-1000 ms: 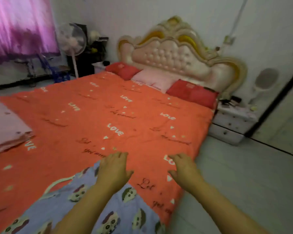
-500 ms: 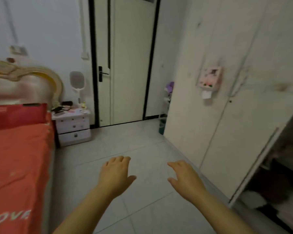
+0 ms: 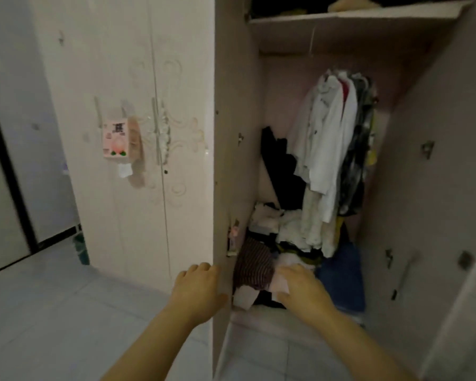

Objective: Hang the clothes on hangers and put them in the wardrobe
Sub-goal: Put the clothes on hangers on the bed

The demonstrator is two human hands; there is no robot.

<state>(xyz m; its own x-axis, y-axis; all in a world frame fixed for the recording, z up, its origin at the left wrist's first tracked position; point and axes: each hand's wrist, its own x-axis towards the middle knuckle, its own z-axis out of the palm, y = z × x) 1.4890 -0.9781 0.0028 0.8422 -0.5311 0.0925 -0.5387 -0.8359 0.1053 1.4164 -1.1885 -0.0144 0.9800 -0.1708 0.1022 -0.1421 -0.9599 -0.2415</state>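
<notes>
Left hand is stretched forward, fingers relaxed and holding nothing, in front of the open door edge of the cream wooden wardrobe. Right hand, equally loose and empty, is above the jumbled heap of clothes at the front edge of the wardrobe's floor, just beside a dark red striped garment. I cannot tell whether it touches the heap. White hanging shirts fill the rail's right end.
</notes>
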